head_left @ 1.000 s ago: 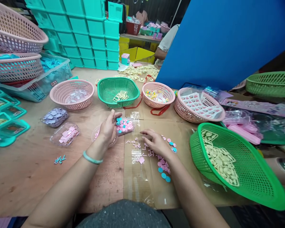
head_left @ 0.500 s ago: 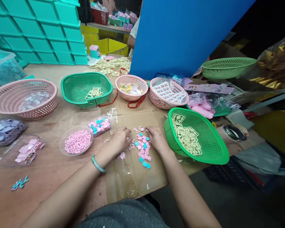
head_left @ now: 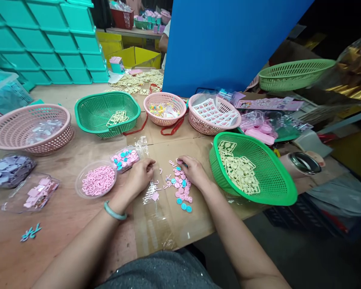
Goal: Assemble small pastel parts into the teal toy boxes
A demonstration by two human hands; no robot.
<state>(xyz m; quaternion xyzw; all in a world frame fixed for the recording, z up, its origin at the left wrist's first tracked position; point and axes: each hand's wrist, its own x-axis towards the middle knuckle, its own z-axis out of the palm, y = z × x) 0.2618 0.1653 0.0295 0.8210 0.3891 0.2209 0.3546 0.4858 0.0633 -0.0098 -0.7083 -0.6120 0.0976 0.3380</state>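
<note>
My left hand (head_left: 141,176) rests on the cardboard with its fingers curled, beside a clear bag (head_left: 152,192); what they pinch is hidden. My right hand (head_left: 192,170) lies over a scatter of pink and blue round discs (head_left: 182,192) and small pink hooks (head_left: 168,182), fingertips pressed down on a disc at the heap's top. A clear tray of pink and blue discs (head_left: 125,157) sits just left of my left hand. A round clear tub of pink hooks (head_left: 96,182) stands nearer the left.
A tilted green basket of cream parts (head_left: 252,168) is at my right. Behind are a green basket (head_left: 108,114), pink baskets (head_left: 165,108) (head_left: 212,114) (head_left: 30,128), teal crates (head_left: 48,40), a blue board (head_left: 228,44), and a steel cup (head_left: 302,164). The table edge drops off at lower right.
The view swung right and down. My left hand left the tray of discs and came to the middle beside the clear bag; my right hand stayed on the loose discs.
</note>
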